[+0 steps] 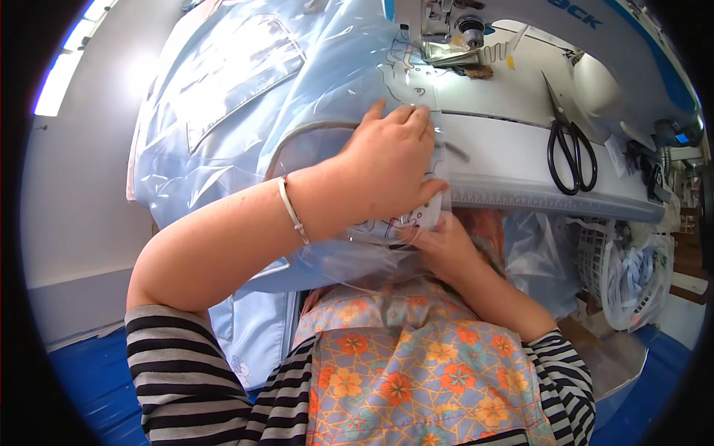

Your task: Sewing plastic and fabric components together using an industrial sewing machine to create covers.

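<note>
A large light blue piece covered in clear plastic (223, 104) spreads over the sewing machine bed and hangs toward my lap. A grey curved trim runs across it, and line drawings show along its right edge. My left hand (390, 152) lies flat on this edge, fingers stretched toward the machine's needle area and thumb out to the right. Closer to my body, my right hand (448, 247) pinches the printed edge of the clear plastic sheet (428, 215) between thumb and fingers. Part of the drawing is hidden under my left hand.
The white and blue sewing machine (520, 15) stands at the far right, its needle area lit. Black-handled scissors (569, 152) lie on the bed. A clear ruler strip (550, 199) runs along the front edge. White baskets (632, 279) hang at the right.
</note>
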The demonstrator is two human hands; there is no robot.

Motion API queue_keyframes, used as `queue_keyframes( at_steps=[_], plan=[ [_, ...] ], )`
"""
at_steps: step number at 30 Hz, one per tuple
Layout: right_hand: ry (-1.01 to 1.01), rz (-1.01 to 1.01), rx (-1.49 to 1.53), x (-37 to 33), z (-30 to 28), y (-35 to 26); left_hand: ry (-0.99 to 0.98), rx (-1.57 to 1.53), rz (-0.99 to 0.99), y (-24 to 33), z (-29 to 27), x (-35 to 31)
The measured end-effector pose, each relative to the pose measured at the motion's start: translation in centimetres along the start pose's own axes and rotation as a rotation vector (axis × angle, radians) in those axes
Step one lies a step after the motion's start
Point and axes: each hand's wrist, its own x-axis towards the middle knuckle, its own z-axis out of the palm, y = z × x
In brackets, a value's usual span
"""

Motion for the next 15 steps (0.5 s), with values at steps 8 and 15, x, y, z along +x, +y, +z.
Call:
queue_keyframes(
  at_steps=[8,15],
  plan=[
    [-0.078,0.022,-0.003,0.6,-0.7,1.2,0.096,-0.049,0.095,-3.8,1.2,2.4],
    [-0.31,-0.025,-0.409,2.0,-1.1,2.1,-0.071,0.002,0.078,-2.8,-0.4,2.9]
  ],
)
